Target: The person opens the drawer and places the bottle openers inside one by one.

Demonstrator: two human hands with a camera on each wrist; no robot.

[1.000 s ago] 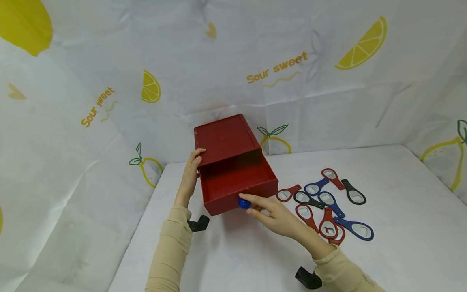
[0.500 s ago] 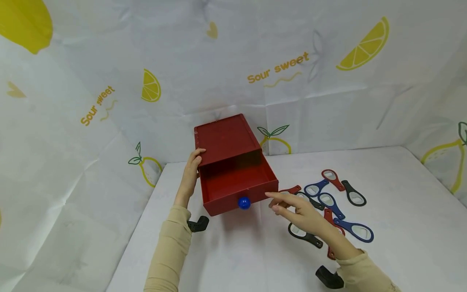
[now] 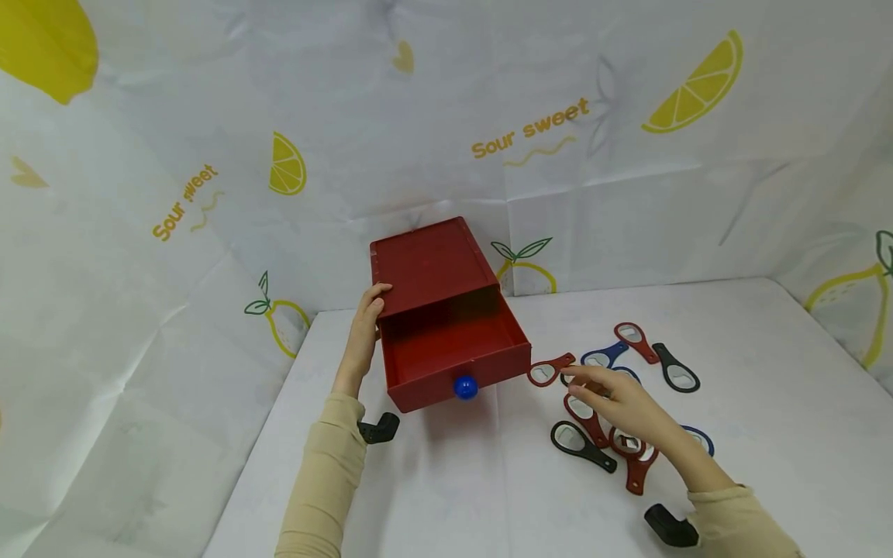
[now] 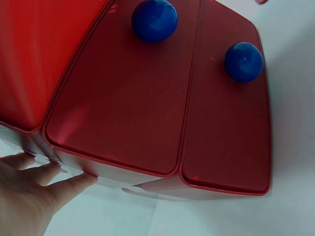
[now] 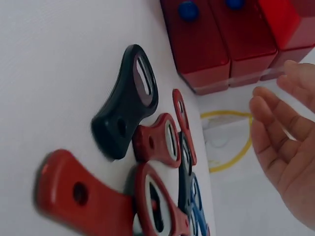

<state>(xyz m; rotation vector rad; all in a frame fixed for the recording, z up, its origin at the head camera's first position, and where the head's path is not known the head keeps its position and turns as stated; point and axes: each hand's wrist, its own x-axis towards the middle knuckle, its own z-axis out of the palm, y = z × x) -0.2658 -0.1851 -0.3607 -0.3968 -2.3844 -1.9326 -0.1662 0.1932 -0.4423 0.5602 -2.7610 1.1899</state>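
Shifts relaxed right hand (image 3: 621, 399) to knob's (image 3: 465, 387) three o'clock, seemingly reaching to pinch openers (image 3: 596, 432), resting straight-fingered left hand (image 3: 359, 341) on box (image 3: 434, 263).

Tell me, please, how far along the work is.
Done: the top glossy red plastic drawer stands open. In hand: the left hand touches the red plastic box; the right hand, holding nothing, hovers above the ring-headed red, blue and black bottle openers. Probably remaining: those openers, loose on the white table outside the drawer.

Beige sleeves (image 3: 324, 473), creased; black elbow-shaped pieces (image 3: 380, 428) jutting from inner sides.
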